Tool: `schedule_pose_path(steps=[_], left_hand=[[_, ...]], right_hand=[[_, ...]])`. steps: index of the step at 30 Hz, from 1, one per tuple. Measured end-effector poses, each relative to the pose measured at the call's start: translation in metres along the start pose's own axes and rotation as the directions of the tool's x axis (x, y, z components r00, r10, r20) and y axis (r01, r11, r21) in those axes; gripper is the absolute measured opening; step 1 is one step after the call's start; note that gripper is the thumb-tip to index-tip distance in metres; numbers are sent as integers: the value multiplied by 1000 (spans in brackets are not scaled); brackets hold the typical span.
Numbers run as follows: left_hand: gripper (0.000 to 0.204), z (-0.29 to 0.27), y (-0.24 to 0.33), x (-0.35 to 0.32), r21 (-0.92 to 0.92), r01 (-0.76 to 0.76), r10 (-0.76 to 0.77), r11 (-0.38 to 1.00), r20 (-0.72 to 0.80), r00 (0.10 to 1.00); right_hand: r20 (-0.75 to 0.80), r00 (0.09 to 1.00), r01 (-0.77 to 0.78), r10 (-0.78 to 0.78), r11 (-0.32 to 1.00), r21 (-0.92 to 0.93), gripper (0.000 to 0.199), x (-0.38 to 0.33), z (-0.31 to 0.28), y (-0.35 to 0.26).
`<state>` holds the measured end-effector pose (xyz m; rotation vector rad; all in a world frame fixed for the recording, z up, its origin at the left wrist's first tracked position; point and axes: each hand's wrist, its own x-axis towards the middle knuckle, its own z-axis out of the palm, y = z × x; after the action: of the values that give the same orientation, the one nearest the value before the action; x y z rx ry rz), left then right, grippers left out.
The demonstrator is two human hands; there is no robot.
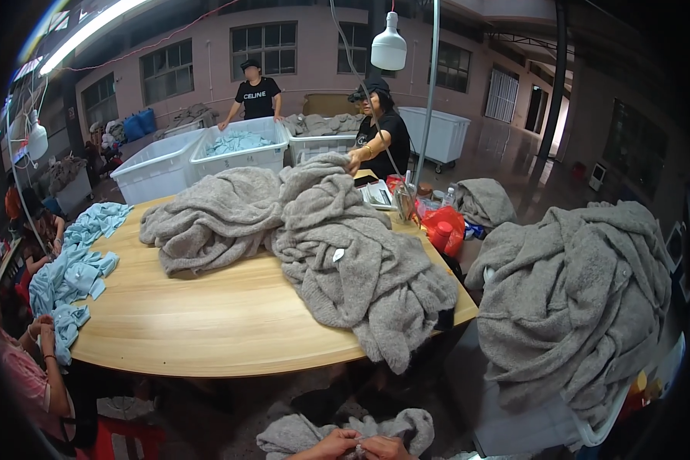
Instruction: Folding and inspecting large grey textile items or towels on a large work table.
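At the lower edge, a grey knit garment (pixel 295 435) lies across my lap. My left hand (pixel 336 443) pinches its cloth with the fingertips. Close beside it, almost touching, my right hand (pixel 385 448) is also closed on the knit. Anything small between the fingertips is too fine to make out. In front of me, a heap of grey knit garments (pixel 360 268) covers the right half of the wooden table (pixel 192 330), some sleeves drooping over its near edge. A small white label (pixel 339 254) shows on the heap.
To my right, a white bin (pixel 529 429) is piled with grey knits (pixel 583 299). Light blue garments (pixel 69 272) line the table's left edge, where a person in pink (pixel 34 368) sits. Across the table, a person in black (pixel 387 142) touches the heap. White bins (pixel 241 159) stand behind.
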<state>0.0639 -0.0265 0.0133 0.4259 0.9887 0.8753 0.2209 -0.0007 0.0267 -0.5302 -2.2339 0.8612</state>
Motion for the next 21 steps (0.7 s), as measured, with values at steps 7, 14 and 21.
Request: schedule_pose_path(steps=[7,14,21], left_hand=[[11,-21,-14,13,-99,-80,94,992,145,985],[7,-31,-35,18,11,-149,149,989,-43,988],[10,-26,-36,17,193,-294,322,936,-129,938]], right_hand=[[-95,995,5,-15,995,-99,14,7,-2,-3],[-105,992,-79,66,989,-126,14,4,5,1],[-142,986,-106,82,979,-172,15,4,16,3]])
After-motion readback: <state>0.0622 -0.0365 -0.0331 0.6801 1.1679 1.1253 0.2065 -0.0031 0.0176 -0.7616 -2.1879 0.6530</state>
